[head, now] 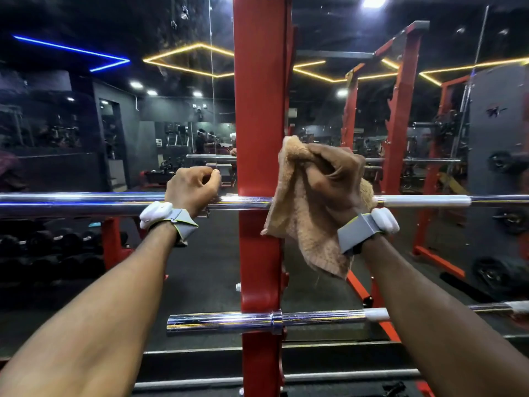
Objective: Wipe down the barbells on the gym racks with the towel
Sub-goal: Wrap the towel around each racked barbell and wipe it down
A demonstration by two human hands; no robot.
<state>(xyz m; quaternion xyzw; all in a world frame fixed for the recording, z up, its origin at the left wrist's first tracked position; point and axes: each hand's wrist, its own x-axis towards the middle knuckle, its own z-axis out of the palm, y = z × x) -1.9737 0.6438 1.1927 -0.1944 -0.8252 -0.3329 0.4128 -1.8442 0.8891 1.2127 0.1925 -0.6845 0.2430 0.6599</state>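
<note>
The left hand [194, 187] curls on the upper barbell [86, 202], probably steadying it. Right of the red upright [259, 110], the right hand [335, 179] clamps the towel [303, 224] over the bar for wiping.

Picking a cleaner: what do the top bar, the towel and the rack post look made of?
Top bar: likely chromed steel, mirror-bright with sharp light streaks. Towel: looped terry, probably cotton, tan, fuzzy and limp. Rack post: metal, it seems, under glossy red paint, with a soft sheen.
</note>
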